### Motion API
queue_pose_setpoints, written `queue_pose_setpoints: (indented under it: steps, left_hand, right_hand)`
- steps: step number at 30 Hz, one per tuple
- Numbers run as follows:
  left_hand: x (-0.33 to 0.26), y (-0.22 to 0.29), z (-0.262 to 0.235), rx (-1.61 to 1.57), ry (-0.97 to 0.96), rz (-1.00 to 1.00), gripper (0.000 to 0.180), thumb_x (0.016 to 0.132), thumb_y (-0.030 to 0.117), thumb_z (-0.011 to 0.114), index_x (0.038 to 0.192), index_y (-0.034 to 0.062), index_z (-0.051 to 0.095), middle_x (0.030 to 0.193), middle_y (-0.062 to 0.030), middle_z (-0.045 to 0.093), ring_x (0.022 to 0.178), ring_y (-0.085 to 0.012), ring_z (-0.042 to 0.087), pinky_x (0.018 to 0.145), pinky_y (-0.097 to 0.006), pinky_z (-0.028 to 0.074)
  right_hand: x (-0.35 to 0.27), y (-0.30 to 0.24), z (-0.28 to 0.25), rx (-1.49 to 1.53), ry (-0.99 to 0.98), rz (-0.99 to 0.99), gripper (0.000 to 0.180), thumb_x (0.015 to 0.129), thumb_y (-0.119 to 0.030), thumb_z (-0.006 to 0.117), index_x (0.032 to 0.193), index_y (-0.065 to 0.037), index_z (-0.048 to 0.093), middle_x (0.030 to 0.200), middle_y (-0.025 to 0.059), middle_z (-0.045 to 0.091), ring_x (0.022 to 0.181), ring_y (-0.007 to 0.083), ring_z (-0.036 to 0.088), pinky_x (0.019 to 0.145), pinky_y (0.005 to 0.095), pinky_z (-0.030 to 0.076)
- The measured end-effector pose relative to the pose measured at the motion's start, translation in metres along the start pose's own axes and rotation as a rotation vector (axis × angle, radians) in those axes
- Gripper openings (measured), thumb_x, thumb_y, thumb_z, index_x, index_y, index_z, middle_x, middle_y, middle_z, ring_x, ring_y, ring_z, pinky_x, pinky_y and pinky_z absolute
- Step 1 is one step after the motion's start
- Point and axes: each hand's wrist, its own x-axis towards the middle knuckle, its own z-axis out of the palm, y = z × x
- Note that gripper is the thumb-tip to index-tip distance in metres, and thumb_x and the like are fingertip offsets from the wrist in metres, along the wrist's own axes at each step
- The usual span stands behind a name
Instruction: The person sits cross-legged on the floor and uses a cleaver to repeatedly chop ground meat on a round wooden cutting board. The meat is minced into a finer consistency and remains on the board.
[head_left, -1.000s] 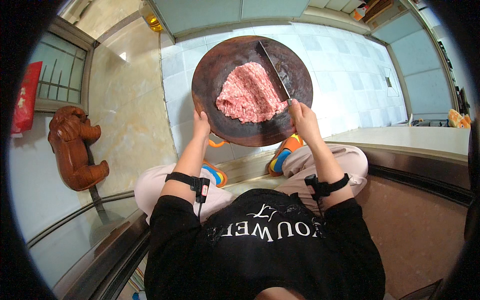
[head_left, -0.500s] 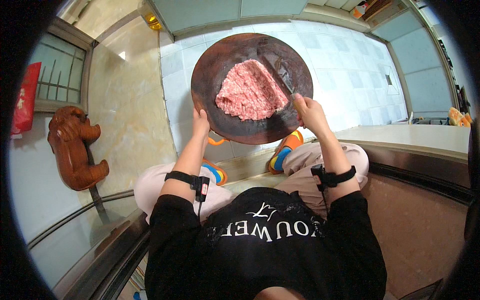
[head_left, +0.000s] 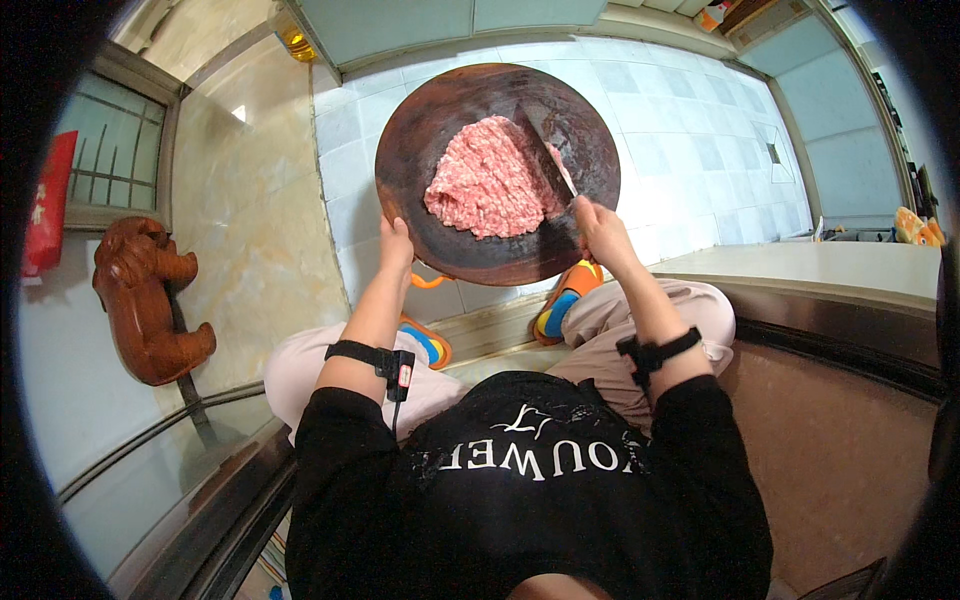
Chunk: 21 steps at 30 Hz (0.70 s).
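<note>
Brown wooden dog figure (head_left: 145,300) at left (on marble floor (head_left: 250,200)); red panel (head_left: 48,205) beyond.

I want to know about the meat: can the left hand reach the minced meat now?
Probably yes. The left hand rests on the rim of the round board, and bare board alone lies between it and the minced meat.

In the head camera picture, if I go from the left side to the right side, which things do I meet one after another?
Red hanging → brown dog figure → left hand on the board's rim → minced meat → right hand gripping the cleaver → pale counter.
</note>
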Motion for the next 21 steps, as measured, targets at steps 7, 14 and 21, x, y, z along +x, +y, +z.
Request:
queue_pose_setpoints:
  steps: [7, 14, 21]
  left_hand:
    - [0.016, -0.017, -0.006, -0.001, -0.021, 0.002, 0.044, 0.096, 0.02, 0.03, 0.137, 0.007, 0.02, 0.134, -0.0127, 0.036, 0.12, -0.0249, 0.038, 0.097, -0.034, 0.033]
    - [0.011, -0.014, -0.003, -0.011, -0.023, 0.041, 0.044, 0.096, 0.019, 0.03, 0.137, 0.007, 0.021, 0.132, -0.0126, 0.039, 0.119, -0.0249, 0.04, 0.097, -0.033, 0.032]
    - [0.011, -0.01, -0.004, 0.047, 0.023, 0.036, 0.043, 0.096, 0.021, 0.032, 0.136, 0.0085, 0.023, 0.13, -0.0112, 0.041, 0.116, -0.0232, 0.041, 0.096, -0.034, 0.033]
  right_hand:
    - [-0.01, -0.004, 0.013, 0.127, -0.012, 0.009, 0.047, 0.089, -0.042, 0.044, 0.075, 0.001, 0.056, 0.052, 0.0085, 0.052, 0.042, 0.0169, 0.051, 0.044, 0.0303, 0.042]
    - [-0.019, -0.024, 0.018, -0.04, -0.048, -0.078, 0.043, 0.091, -0.04, 0.043, 0.075, -0.001, 0.052, 0.051, 0.0032, 0.047, 0.042, 0.0099, 0.047, 0.038, 0.0253, 0.036]
    - [-0.014, -0.029, 0.039, -0.149, -0.18, -0.053, 0.05, 0.088, -0.044, 0.045, 0.07, 0.001, 0.054, 0.053, 0.0112, 0.054, 0.046, 0.0229, 0.055, 0.05, 0.0354, 0.044]
